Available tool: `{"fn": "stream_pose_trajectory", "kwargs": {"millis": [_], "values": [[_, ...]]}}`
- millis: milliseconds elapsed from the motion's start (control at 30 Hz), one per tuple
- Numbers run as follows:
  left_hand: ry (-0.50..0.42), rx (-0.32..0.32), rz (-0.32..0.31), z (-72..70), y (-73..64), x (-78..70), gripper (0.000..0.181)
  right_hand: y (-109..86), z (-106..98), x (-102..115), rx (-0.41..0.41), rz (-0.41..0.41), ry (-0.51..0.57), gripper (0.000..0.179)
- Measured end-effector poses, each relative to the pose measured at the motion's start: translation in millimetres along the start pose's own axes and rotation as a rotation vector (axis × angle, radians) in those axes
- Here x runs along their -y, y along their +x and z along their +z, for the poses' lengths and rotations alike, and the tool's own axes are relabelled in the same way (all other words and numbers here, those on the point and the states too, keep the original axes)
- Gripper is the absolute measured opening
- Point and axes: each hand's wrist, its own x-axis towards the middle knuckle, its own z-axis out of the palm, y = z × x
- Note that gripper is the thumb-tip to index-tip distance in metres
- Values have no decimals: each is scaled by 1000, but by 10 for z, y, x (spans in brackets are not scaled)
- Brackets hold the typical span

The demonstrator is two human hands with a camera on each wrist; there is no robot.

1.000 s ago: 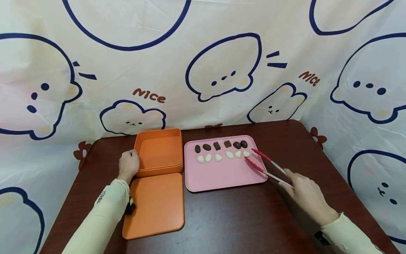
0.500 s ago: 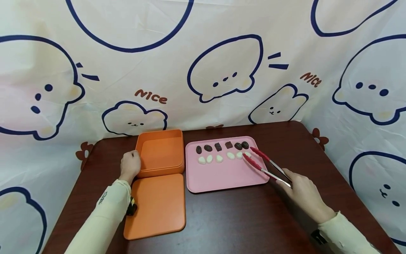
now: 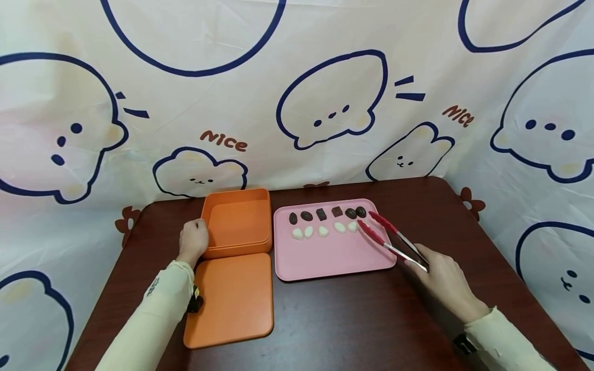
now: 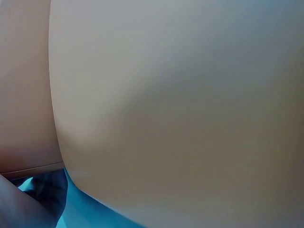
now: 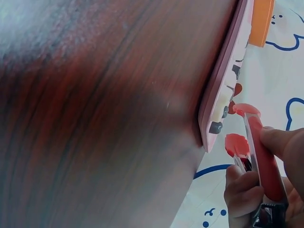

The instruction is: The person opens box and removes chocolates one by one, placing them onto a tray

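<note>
My right hand [image 3: 447, 283] grips a pair of red-tipped metal tongs [image 3: 408, 246]. Their two tips stand apart over the right end of a pink tray [image 3: 334, 263]; the right wrist view shows nothing between them. A row of dark chocolates [image 3: 321, 214] lies along the tray's far side. In front of it runs a row of white chocolates [image 3: 323, 232], its right end covered by the tongs. At the left, my left hand [image 3: 193, 238] holds the left wall of an orange box [image 3: 238, 248], its fingers partly hidden. No contents show inside the box.
A flat orange lid [image 3: 232, 304] lies in front of the box, with the left forearm over its left edge. The tray stands close to the box's right side on a dark wooden table [image 3: 343, 319]. A printed cloth [image 3: 260, 103] rises behind the table.
The tong tips have shifted slightly left over the tray, then back a little, and now cover the rightmost white chocolate. The left hand keeps its place at the box. The head view has shifted slightly.
</note>
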Motion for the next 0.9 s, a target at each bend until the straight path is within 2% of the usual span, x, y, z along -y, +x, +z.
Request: {"fn": "stream_pose_trajectory", "kwargs": {"millis": [367,600,900], "values": [[6,11,15,-8,10,7,41,46,16,-86,-2,36,33,48],[-7,30,11,-10,19,16,41,78,58,-209,-30,57,72,41],[-25,44,15,-32,35,23,40,107,120,-377,-18,115,63,47]]}}
